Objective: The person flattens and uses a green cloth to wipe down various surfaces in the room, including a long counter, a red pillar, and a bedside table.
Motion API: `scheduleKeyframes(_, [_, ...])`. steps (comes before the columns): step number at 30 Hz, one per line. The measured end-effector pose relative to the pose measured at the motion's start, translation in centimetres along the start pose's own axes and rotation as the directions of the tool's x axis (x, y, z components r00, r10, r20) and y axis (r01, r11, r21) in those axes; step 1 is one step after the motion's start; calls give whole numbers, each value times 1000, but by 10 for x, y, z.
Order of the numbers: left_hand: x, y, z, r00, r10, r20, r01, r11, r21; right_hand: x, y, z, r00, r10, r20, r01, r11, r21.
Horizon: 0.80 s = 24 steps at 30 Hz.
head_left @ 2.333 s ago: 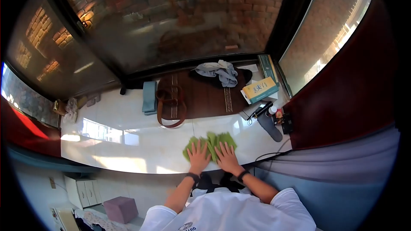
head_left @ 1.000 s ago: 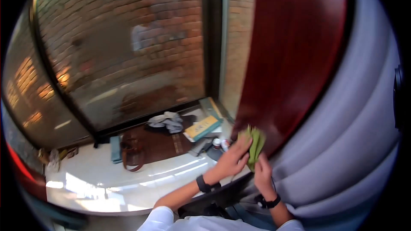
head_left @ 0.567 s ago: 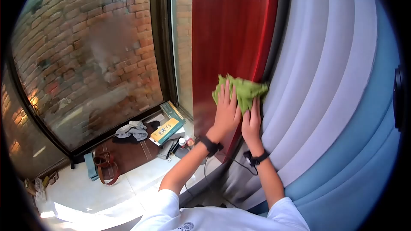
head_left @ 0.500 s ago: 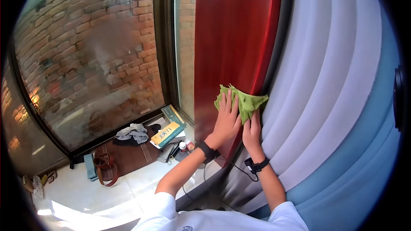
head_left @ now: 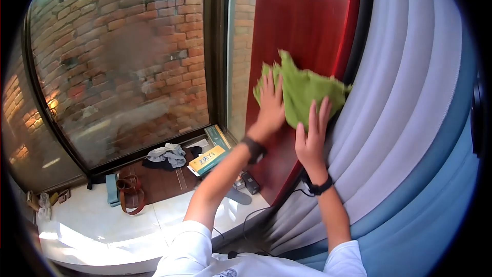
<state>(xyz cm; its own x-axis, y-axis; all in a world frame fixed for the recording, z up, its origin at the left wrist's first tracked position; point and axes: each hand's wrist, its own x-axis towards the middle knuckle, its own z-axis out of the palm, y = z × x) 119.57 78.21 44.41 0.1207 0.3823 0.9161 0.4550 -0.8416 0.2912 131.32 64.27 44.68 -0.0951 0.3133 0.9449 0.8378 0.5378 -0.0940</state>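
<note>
A green cloth [head_left: 307,90] with frayed edges lies spread against a glossy dark red panel [head_left: 307,15]. My left hand [head_left: 269,109] is at the cloth's left side, its fingers stretched upward and lying flat on it. Lower and to the right, my right hand [head_left: 311,141] touches the cloth's bottom edge with its fingers extended and apart. The thumb side of that hand is slightly blurred. Both wrists wear black straps.
A padded grey and blue surface [head_left: 405,87] borders the panel on the right. At left, a framed window [head_left: 118,72] faces brick. The white sill [head_left: 148,233] bears a yellow-green box [head_left: 207,159], a grey cloth [head_left: 169,155], a brown belt [head_left: 134,202] and a black device [head_left: 250,182].
The green cloth has moved up the panel and is more spread out than before. Both hands have moved up with it, the right hand's fingers now wider apart. The view has shifted slightly.
</note>
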Motion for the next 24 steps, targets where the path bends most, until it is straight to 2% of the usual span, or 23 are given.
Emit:
scheduleKeyframes(1, [-27,8,-3,995,-40,91,45,997,-55,-19,7,2,999,43,14,-43,998,51])
scheduleKeyframes(3, [-53,20,-11,982,61,179,-41,993,-110,-34,16,-6,984,151,91,-162,979,120])
scheduleKeyframes(4, [-46,30,-19,971,148,188,-124,983,-135,-32,21,-10,975,184,122,-199,973,117])
scheduleKeyframes(6, [-3,44,-30,953,209,220,-197,978,-75,-5,34,-11,975,218,40,-221,941,256])
scheduleKeyframes(8, [63,58,-40,953,283,111,-285,959,-5,42,39,-20,977,214,-18,-197,926,321])
scheduleKeyframes(10, [126,70,-55,947,320,11,-320,947,-28,90,27,-30,986,139,-94,-102,941,322])
scheduleKeyframes(11, [149,64,-55,939,343,-27,-343,939,0,104,15,-34,985,146,-90,-109,939,326])
scheduleKeyframes(13, [174,49,-51,923,364,-127,-364,931,28,124,-5,-34,987,-6,-161,26,992,126])
scheduleKeyframes(14, [171,39,-47,923,365,-123,-364,931,32,122,-7,-32,987,-3,-162,25,991,130])
scheduleKeyframes(16, [154,13,-40,957,248,-153,-248,969,16,107,-11,-31,992,-81,-97,89,993,76])
scheduleKeyframes(18, [101,-5,-33,973,198,-119,-195,980,40,71,-4,-22,997,-79,-22,79,997,-23])
scheduleKeyframes(20, [51,-21,-23,969,245,-41,-238,963,126,27,8,-11,997,-59,45,63,995,-73])
scheduleKeyframes(21, [38,-13,-27,962,273,11,-273,956,106,9,14,-10,994,-1,112,7,999,-48])
scheduleKeyframes(22, [34,-2,-36,950,306,61,-311,947,83,4,22,-16,983,-18,182,24,999,-35])
scheduleKeyframes(24, [57,22,-50,915,393,94,-400,913,81,14,28,-24,983,65,172,-97,978,187])
